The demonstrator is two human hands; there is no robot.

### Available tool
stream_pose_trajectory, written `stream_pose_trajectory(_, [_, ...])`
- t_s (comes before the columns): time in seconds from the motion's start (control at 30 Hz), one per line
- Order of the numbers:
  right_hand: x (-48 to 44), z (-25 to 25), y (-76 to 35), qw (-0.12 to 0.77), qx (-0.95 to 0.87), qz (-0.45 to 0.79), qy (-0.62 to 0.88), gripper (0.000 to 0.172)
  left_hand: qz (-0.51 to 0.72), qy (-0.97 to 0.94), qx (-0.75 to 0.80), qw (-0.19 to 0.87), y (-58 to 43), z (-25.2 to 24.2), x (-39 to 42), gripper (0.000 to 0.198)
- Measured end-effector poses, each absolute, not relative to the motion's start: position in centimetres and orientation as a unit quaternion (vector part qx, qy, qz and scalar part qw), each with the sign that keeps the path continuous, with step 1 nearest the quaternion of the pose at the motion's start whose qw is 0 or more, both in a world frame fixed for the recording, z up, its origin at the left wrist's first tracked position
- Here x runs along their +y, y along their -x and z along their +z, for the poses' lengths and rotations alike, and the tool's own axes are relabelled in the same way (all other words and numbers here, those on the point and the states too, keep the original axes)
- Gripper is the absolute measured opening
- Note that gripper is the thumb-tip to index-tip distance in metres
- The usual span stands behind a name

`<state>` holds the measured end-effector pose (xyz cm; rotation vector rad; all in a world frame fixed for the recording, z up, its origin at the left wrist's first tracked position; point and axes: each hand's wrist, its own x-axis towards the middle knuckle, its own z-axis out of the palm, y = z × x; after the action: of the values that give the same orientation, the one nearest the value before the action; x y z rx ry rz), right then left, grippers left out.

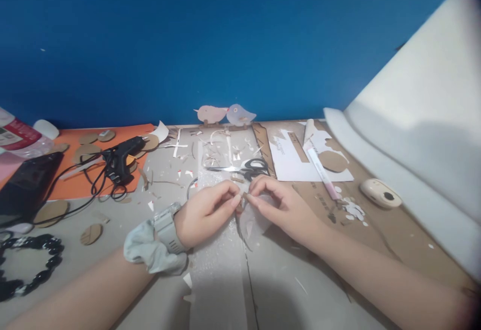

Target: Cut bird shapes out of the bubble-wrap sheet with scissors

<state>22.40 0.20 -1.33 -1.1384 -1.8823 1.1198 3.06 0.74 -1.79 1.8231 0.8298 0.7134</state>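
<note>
At the middle of the table, my left hand (212,212) and my right hand (280,202) meet fingertip to fingertip. A small brown piece, apparently cardboard (245,197), shows between the pinched fingers of my right hand. My left thumb and forefinger are pressed together right beside it; what they grip is hidden. Below the right fingers is a pale, translucent sheet-like piece (255,217), partly covered by the hand. Just beyond the hands lie black-handled scissors (255,168) with their blades pointing left.
Two paper birds (211,114) stand at the back by the blue wall. Left are a black glue gun (122,157) with its cord, an orange sheet (131,187), a bottle (22,134) and cardboard discs (91,234). Right are a marker (322,173) and a cream oval device (380,193). Paper scraps are scattered around.
</note>
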Motion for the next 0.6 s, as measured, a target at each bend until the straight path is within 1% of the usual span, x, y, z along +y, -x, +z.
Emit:
stream_pose_trajectory(0.4, [0.39, -1.57, -22.45, 0.3, -0.73, 0.435, 0.433, 0.013, 0.289, -0.746, 0.338, 0.495, -2.97, -1.54, 0.82, 0.015])
stream_pose_trajectory(0.6, [0.38, -1.56, -22.44, 0.308, -0.727, 0.434, 0.433, 0.013, 0.303, -0.741, 0.368, 0.473, -2.99, -1.36, 0.78, 0.023])
